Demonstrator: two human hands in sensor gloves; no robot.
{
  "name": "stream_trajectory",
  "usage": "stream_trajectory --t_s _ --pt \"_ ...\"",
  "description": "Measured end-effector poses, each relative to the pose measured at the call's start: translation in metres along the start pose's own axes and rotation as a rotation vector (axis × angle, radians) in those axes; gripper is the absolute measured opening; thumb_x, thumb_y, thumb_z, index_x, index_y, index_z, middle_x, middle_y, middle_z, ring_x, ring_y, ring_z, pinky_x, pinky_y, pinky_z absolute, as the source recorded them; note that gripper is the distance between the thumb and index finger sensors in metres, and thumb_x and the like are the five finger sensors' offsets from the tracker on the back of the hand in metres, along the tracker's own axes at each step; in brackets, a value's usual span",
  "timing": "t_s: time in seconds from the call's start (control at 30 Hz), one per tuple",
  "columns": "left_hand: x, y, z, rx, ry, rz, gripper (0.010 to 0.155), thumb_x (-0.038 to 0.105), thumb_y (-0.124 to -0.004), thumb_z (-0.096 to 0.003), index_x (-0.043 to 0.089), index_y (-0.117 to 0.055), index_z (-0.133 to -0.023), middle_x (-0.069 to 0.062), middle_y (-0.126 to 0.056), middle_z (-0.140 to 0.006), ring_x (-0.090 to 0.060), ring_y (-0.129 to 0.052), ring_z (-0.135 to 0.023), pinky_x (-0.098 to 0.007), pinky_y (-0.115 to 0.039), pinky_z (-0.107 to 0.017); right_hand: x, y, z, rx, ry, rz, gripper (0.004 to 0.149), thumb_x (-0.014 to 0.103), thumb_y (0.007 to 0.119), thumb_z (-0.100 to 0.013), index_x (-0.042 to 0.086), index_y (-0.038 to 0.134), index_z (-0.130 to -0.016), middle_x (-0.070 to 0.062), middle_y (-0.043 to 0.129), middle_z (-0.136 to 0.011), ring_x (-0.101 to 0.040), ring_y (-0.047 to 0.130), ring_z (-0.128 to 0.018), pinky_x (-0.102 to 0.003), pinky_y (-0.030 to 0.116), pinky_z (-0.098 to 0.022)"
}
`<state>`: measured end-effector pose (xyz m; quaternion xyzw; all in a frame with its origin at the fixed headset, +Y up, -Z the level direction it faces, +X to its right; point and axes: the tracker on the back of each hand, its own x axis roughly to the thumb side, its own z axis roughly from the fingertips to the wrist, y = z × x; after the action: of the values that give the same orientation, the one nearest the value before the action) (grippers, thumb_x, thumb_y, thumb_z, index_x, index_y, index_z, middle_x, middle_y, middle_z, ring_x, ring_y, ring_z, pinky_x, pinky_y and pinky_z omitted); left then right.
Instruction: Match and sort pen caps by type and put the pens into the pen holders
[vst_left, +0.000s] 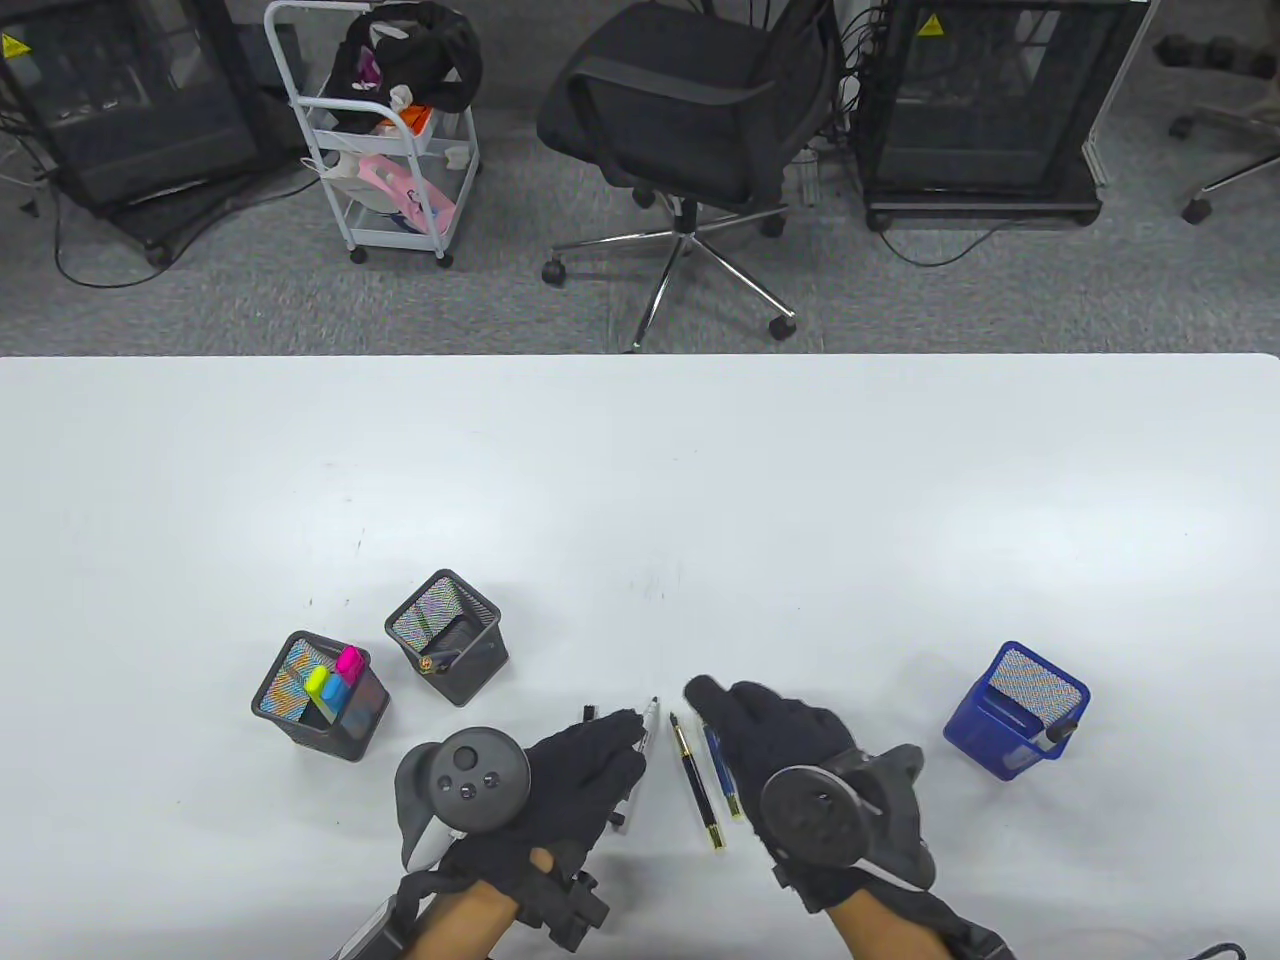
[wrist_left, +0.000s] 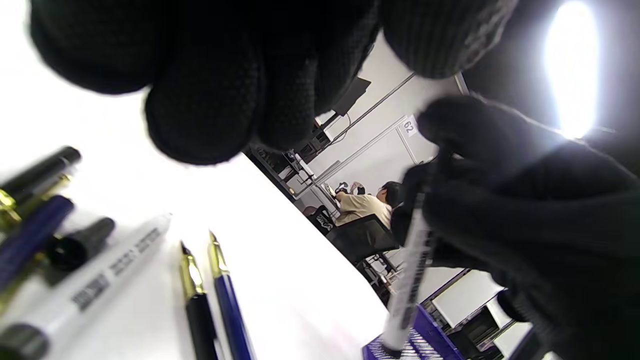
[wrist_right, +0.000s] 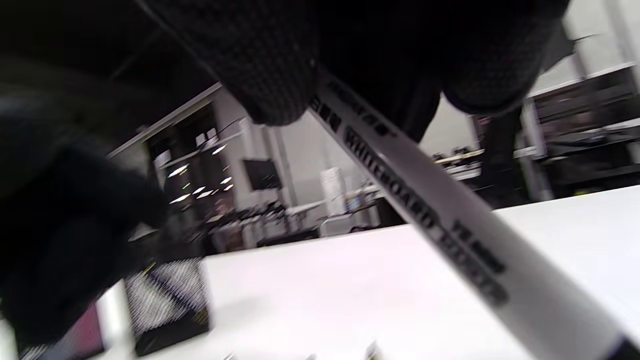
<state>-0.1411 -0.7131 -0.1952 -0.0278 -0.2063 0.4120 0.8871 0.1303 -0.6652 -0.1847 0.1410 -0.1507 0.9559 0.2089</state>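
White tabletop is filling the scene, with an office chair and a cart standing behind it. The right hand is gripping a whiteboard marker, its fingers curled round the barrel; in the left wrist view that marker is pointing down toward the blue holder, well off to the right of those fingers. The left hand is lying over a second marker on the table; whether its fingers are clamping it I cannot tell. A loose black cap is sitting beside that marker, just by the left fingertips. Between the two hands a black pen and a blue pen are lying uncapped, nibs exposed. Two black holders are standing beyond the left fingers, one holding highlighters.

The risk, as I judge it: the right hand is working directly above the bare nibs, so a low sweep could roll the pens or smear ink on the glove. The small cap could also be knocked away by the left hand.
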Motion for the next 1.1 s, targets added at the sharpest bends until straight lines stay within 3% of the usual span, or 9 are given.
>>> stream_trajectory --t_s 0.2,0.4,0.47,0.6,0.9,1.1 --pt "-0.002 0.004 0.002 -0.008 -0.002 -0.135 0.064 0.045 -0.073 -0.0471 0.003 -0.082 -0.094 -0.026 -0.098 -0.078 -0.038 -0.105 -0.054 -0.063 -0.082 -0.044 -0.039 -0.072 -0.004 -0.213 0.181 0.035 0.050 0.028 0.090 -0.044 0.020 0.076 -0.091 -0.013 0.097 -0.077 -0.033 0.109 -0.059 -0.050 0.090 -0.047" --pt "-0.006 0.010 0.000 0.000 0.017 -0.139 0.064 0.045 -0.074 -0.0472 0.003 -0.082 -0.095 -0.026 -0.096 -0.080 -0.039 -0.104 -0.056 -0.064 -0.081 -0.045 -0.086 -0.139 -0.002 -0.197 0.364 0.182 0.046 0.030 0.090 -0.044 0.017 0.080 -0.086 -0.013 0.100 -0.074 -0.033 0.108 -0.059 -0.052 0.088 -0.048" --pt "-0.005 0.011 0.000 0.005 0.011 -0.142 0.063 0.045 -0.073 -0.0473 0.004 -0.082 -0.094 -0.026 -0.097 -0.080 -0.039 -0.104 -0.056 -0.064 -0.081 -0.045 -0.104 -0.150 0.004 -0.192 0.423 0.203 0.045 0.031 0.090 -0.044 0.017 0.081 -0.086 -0.013 0.100 -0.075 -0.033 0.108 -0.059 -0.053 0.087 -0.049" --pt "-0.003 0.009 -0.001 -0.002 0.006 -0.150 0.063 0.045 -0.074 -0.0475 0.004 -0.082 -0.094 -0.026 -0.097 -0.080 -0.039 -0.104 -0.056 -0.064 -0.082 -0.045 -0.128 -0.150 0.014 -0.151 0.493 0.212 0.044 0.031 0.090 -0.044 0.018 0.082 -0.085 -0.013 0.100 -0.076 -0.034 0.106 -0.062 -0.054 0.085 -0.050" --pt "-0.005 0.009 0.002 -0.008 0.015 -0.175 0.063 0.045 -0.074 -0.0475 0.005 -0.082 -0.095 -0.026 -0.096 -0.081 -0.039 -0.104 -0.057 -0.064 -0.082 -0.045 -0.154 -0.103 0.028 -0.014 0.550 0.184 0.042 0.034 0.087 -0.045 0.020 0.081 -0.085 -0.010 0.100 -0.078 -0.037 0.099 -0.073 -0.058 0.079 -0.056" --pt "-0.007 0.011 0.002 -0.003 0.024 -0.170 0.063 0.045 -0.074 -0.0475 0.005 -0.081 -0.095 -0.026 -0.095 -0.083 -0.040 -0.103 -0.059 -0.064 -0.081 -0.046 -0.161 -0.088 0.033 0.026 0.571 0.184 0.040 0.032 0.084 -0.047 0.021 0.082 -0.085 -0.010 0.099 -0.082 -0.037 0.092 -0.083 -0.060 0.077 -0.059"
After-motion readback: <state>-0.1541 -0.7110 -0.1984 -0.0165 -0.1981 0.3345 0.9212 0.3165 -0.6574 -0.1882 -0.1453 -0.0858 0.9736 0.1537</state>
